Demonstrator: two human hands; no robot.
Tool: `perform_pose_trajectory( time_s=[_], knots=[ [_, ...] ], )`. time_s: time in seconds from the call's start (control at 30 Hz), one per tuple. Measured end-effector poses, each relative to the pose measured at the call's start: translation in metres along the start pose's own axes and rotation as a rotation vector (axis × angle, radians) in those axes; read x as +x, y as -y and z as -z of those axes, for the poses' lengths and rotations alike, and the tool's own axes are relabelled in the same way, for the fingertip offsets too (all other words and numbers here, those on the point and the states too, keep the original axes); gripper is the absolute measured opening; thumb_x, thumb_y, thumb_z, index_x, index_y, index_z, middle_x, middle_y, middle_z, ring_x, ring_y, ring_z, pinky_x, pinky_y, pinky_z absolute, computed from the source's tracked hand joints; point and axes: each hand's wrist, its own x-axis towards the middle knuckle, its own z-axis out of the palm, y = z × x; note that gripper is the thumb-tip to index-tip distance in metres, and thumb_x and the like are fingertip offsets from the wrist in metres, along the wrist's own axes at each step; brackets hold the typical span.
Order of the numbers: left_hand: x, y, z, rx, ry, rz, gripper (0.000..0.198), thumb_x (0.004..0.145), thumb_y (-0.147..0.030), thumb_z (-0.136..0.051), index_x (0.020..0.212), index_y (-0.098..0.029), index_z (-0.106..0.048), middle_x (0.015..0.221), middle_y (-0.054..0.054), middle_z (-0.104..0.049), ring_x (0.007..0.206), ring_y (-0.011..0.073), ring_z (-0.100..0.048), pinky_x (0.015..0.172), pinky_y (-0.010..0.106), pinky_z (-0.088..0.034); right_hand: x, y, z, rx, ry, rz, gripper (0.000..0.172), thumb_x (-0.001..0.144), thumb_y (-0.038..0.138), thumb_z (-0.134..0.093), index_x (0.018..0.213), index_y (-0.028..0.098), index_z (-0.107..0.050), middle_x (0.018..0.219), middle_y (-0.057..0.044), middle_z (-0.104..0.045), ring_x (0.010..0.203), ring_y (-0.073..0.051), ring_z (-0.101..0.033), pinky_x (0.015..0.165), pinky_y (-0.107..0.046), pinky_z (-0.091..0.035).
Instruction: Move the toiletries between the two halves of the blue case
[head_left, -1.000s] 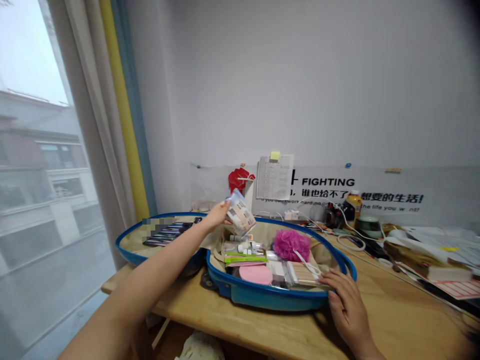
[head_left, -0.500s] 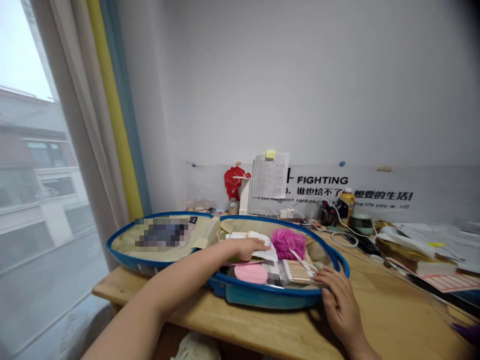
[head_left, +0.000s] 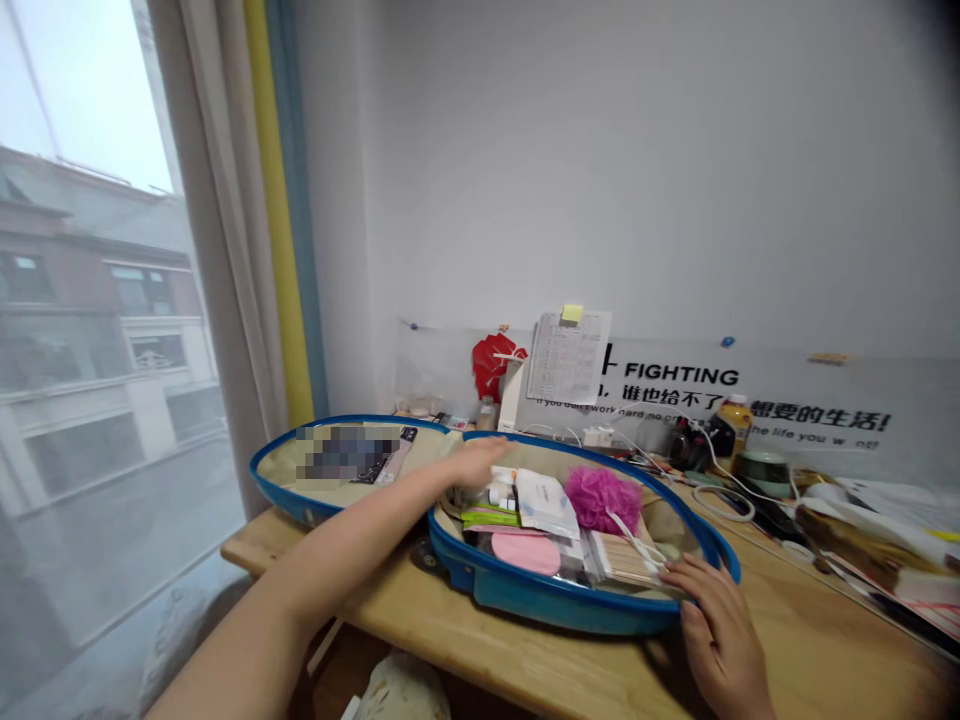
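An open blue case (head_left: 570, 612) lies on the wooden table. Its right half holds a white packet (head_left: 546, 503), a purple bath puff (head_left: 602, 498), a pink round pad (head_left: 525, 552), wooden sticks in a clear bag (head_left: 622, 560) and green packets (head_left: 489, 516). My left hand (head_left: 480, 461) is over the back left of this half, near the hinge, fingers stretched out and nothing visible in it. On the case's right front rim rests my right hand (head_left: 716, 620), its fingers apart and beside the puff's white cord (head_left: 634, 540).
The case's left half (head_left: 300, 500) holds a blurred dark item. Behind the case stand a small bottle (head_left: 487, 412) and a white upright object (head_left: 510, 395). A yellow bottle (head_left: 733, 425), cables and papers lie to the right, with a curtain and window at left.
My left hand has moved off the white packet, back and left towards the hinge. My right hand has stayed at the rim. The whole view has shifted, so things appear further right.
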Motion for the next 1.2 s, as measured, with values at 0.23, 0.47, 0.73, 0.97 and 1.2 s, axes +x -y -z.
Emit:
perform_pose_trajectory(
  time_s=[0.23,0.47,0.73,0.97,1.2],
  knots=[
    [-0.081,0.124,-0.011,0.172,0.042,0.576,0.040,0.089,-0.036,-0.058,0.124,-0.017,-0.053,0.129,0.011,-0.053,0.112,0.0249,-0.055,0.093,0.049,-0.048,0.002,0.003,0.001,0.001,0.015,-0.023,0.030,0.090,0.037,-0.038,0.089,0.023,-0.064,0.089,-0.006,-0.070,0.097,-0.025,-0.064,0.089,-0.045,-0.046],
    [-0.122,0.166,-0.037,0.248,0.160,0.615,0.043,0.089,-0.037,-0.058,0.127,-0.018,-0.051,0.132,0.011,-0.052,0.115,0.0256,-0.054,0.096,0.051,-0.046,0.000,0.003,0.001,0.013,0.023,-0.076,0.032,0.090,0.041,-0.038,0.088,0.023,-0.066,0.088,-0.006,-0.070,0.098,-0.026,-0.065,0.089,-0.045,-0.047],
    [-0.123,0.159,-0.033,0.297,0.088,0.545,0.068,0.079,-0.018,-0.056,0.143,-0.015,-0.034,0.131,0.023,-0.054,0.110,0.0333,-0.061,0.092,0.046,-0.046,0.003,0.006,0.001,-0.014,-0.025,-0.011,0.027,0.090,0.035,-0.040,0.090,0.023,-0.064,0.090,-0.005,-0.070,0.097,-0.024,-0.064,0.087,-0.043,-0.048],
    [-0.127,0.142,-0.002,0.285,-0.092,0.586,0.050,0.084,-0.013,-0.041,0.133,-0.012,-0.045,0.115,0.019,-0.064,0.109,0.0284,-0.061,0.089,0.038,-0.047,0.003,0.008,-0.001,-0.001,-0.059,0.006,0.026,0.091,0.035,-0.040,0.090,0.024,-0.064,0.091,-0.005,-0.069,0.096,-0.024,-0.064,0.086,-0.043,-0.047],
    [-0.121,0.086,0.043,0.224,-0.295,0.349,0.053,0.087,-0.018,-0.040,0.140,-0.024,-0.038,0.134,0.008,-0.054,0.122,0.0226,-0.051,0.100,0.034,-0.042,0.004,0.008,0.002,0.022,-0.018,-0.025,0.027,0.091,0.036,-0.040,0.091,0.024,-0.065,0.090,-0.005,-0.069,0.097,-0.024,-0.064,0.088,-0.045,-0.047]
  ],
)
